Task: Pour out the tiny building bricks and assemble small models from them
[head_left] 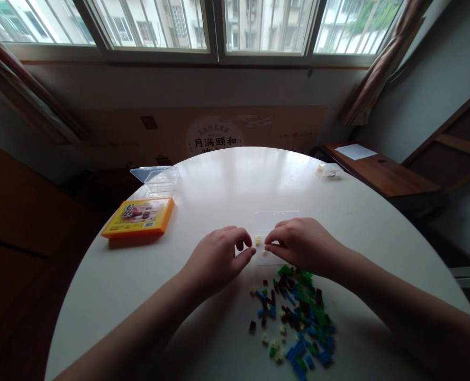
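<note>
My left hand (225, 255) hovers at the left side of a clear flat plate (277, 222), fingers curled and a small gap between thumb and forefinger, with nothing visible in it. Over the plate's right part, my right hand (296, 241) has thumb and forefinger brought together; whatever is between them is too small to make out. A small pale yellow block piece (264, 252) is right by its thumb tip. Between the two hands, a little pale yellow brick cluster (258, 240) sits on the plate.
Closer to me lies a loose pile of tiny blue, green, brown and yellow bricks (298, 312). An orange-yellow box (139, 217) and an open clear plastic case (161, 180) are at the left. A small plastic packet (331, 170) rests near the far right edge of the white round table (215, 190).
</note>
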A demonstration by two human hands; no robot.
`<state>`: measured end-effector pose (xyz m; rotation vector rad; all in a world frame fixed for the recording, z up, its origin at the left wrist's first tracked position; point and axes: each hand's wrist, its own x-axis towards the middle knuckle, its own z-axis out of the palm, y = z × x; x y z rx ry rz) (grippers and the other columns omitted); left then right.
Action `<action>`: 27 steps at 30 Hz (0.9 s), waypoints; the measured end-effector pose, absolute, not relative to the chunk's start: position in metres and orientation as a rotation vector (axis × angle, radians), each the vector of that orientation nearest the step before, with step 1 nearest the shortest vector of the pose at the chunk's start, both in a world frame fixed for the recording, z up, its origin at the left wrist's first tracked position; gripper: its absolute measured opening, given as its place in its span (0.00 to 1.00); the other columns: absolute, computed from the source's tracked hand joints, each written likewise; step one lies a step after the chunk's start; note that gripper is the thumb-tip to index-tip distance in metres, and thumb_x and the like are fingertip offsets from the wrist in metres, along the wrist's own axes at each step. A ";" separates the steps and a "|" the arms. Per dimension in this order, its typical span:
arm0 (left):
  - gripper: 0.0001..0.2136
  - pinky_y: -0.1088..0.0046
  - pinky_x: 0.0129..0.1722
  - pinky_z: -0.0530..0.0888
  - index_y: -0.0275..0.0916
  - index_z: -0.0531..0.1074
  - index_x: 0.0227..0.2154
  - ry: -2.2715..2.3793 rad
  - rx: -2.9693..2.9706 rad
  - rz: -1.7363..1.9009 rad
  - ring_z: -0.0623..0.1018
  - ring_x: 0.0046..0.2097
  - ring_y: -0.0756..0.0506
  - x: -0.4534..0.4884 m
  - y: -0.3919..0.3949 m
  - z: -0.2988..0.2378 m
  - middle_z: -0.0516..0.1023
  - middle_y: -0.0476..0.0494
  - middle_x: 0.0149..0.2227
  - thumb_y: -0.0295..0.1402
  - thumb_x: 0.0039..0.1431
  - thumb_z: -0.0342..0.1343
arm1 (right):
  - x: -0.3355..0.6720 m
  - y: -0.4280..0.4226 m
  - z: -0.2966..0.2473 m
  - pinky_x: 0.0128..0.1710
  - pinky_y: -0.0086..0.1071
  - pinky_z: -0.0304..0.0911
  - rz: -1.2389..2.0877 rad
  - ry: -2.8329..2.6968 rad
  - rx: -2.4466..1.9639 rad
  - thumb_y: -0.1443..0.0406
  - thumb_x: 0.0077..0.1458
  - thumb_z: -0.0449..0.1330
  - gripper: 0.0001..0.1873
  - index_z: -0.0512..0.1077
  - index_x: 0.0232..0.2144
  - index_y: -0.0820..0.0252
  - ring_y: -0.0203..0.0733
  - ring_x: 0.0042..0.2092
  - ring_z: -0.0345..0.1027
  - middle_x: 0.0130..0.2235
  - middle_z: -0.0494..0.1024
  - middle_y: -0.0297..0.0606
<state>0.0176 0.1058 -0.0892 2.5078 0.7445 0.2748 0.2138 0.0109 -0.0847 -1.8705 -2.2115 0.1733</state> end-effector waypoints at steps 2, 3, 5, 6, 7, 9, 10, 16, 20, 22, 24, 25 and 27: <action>0.08 0.72 0.31 0.67 0.41 0.75 0.34 0.793 2.489 0.280 0.74 0.33 0.47 0.020 0.106 -0.094 0.77 0.47 0.33 0.39 0.59 0.57 | 0.212 0.012 -0.086 0.29 0.31 0.51 0.181 -2.203 -1.895 0.60 0.59 0.59 0.09 0.80 0.33 0.50 0.36 0.33 0.71 0.32 0.81 0.31; 0.08 0.71 0.31 0.67 0.41 0.75 0.34 0.812 2.484 0.274 0.74 0.32 0.47 0.021 0.106 -0.096 0.77 0.47 0.34 0.40 0.59 0.57 | 0.211 0.012 -0.086 0.29 0.31 0.51 0.182 -2.198 -1.906 0.60 0.59 0.59 0.09 0.80 0.33 0.50 0.36 0.33 0.71 0.32 0.81 0.31; 0.09 0.71 0.30 0.67 0.41 0.75 0.33 0.839 2.480 0.262 0.74 0.32 0.47 0.023 0.106 -0.100 0.77 0.47 0.34 0.41 0.58 0.58 | 0.210 0.013 -0.087 0.29 0.31 0.50 0.190 -2.192 -1.923 0.61 0.58 0.60 0.08 0.80 0.33 0.50 0.36 0.33 0.71 0.32 0.81 0.31; 0.09 0.71 0.30 0.66 0.41 0.74 0.33 0.845 2.481 0.258 0.74 0.32 0.47 0.024 0.106 -0.101 0.77 0.48 0.34 0.41 0.58 0.58 | 0.210 0.013 -0.088 0.30 0.31 0.50 0.195 -2.193 -1.927 0.61 0.58 0.59 0.08 0.80 0.33 0.50 0.36 0.33 0.71 0.33 0.81 0.31; 0.09 0.71 0.30 0.66 0.41 0.74 0.33 0.848 2.484 0.255 0.74 0.32 0.47 0.025 0.105 -0.101 0.77 0.48 0.34 0.42 0.58 0.58 | 0.210 0.014 -0.088 0.30 0.31 0.50 0.200 -2.195 -1.929 0.61 0.58 0.59 0.08 0.80 0.33 0.49 0.36 0.33 0.71 0.33 0.81 0.30; 0.10 0.71 0.29 0.66 0.41 0.74 0.32 0.852 2.491 0.250 0.74 0.31 0.47 0.026 0.105 -0.102 0.77 0.48 0.33 0.43 0.58 0.57 | 0.210 0.014 -0.089 0.29 0.31 0.50 0.204 -2.208 -1.929 0.62 0.58 0.59 0.09 0.80 0.33 0.49 0.36 0.33 0.70 0.33 0.81 0.30; 0.11 0.71 0.29 0.66 0.41 0.74 0.32 0.853 2.496 0.245 0.74 0.31 0.47 0.026 0.104 -0.101 0.77 0.48 0.33 0.43 0.58 0.57 | 0.210 0.014 -0.089 0.29 0.31 0.49 0.201 -2.215 -1.930 0.63 0.58 0.59 0.09 0.80 0.33 0.49 0.36 0.33 0.70 0.33 0.81 0.30; 0.11 0.72 0.29 0.66 0.41 0.74 0.32 0.846 2.508 0.215 0.75 0.32 0.46 0.025 0.103 -0.099 0.78 0.47 0.33 0.43 0.59 0.56 | 0.210 0.013 -0.089 0.28 0.31 0.49 0.101 -2.187 -1.948 0.66 0.57 0.57 0.10 0.80 0.35 0.52 0.36 0.33 0.70 0.35 0.81 0.33; 0.11 0.72 0.29 0.66 0.41 0.74 0.32 0.832 2.499 0.202 0.75 0.32 0.46 0.024 0.102 -0.097 0.78 0.46 0.34 0.43 0.59 0.55 | 0.211 0.010 -0.089 0.29 0.31 0.51 0.058 -2.087 -1.966 0.65 0.58 0.57 0.11 0.80 0.37 0.51 0.37 0.34 0.71 0.35 0.81 0.33; 0.11 0.72 0.29 0.66 0.41 0.74 0.32 0.828 2.502 0.205 0.75 0.32 0.46 0.024 0.102 -0.097 0.78 0.46 0.34 0.43 0.59 0.56 | 0.210 0.009 -0.089 0.29 0.31 0.51 0.095 -2.067 -1.973 0.64 0.58 0.58 0.10 0.81 0.36 0.51 0.37 0.34 0.71 0.34 0.80 0.33; 0.11 0.72 0.29 0.66 0.41 0.74 0.32 0.829 2.508 0.208 0.75 0.32 0.46 0.024 0.101 -0.097 0.78 0.47 0.33 0.43 0.59 0.56 | 0.209 0.009 -0.089 0.29 0.31 0.51 0.137 -2.068 -1.978 0.61 0.58 0.58 0.10 0.81 0.34 0.51 0.37 0.33 0.70 0.32 0.80 0.33; 0.11 0.72 0.29 0.66 0.41 0.74 0.32 0.831 2.509 0.205 0.75 0.32 0.46 0.024 0.101 -0.097 0.78 0.47 0.33 0.42 0.59 0.56 | 0.208 0.009 -0.089 0.29 0.31 0.51 0.154 -2.071 -1.982 0.60 0.58 0.58 0.10 0.81 0.33 0.51 0.37 0.33 0.70 0.31 0.80 0.32; 0.10 0.72 0.29 0.65 0.40 0.74 0.32 0.832 2.508 0.197 0.75 0.32 0.46 0.024 0.101 -0.097 0.78 0.47 0.33 0.42 0.59 0.56 | 0.207 0.011 -0.089 0.29 0.31 0.50 0.178 -2.075 -1.994 0.59 0.58 0.59 0.10 0.81 0.33 0.51 0.37 0.32 0.70 0.31 0.80 0.32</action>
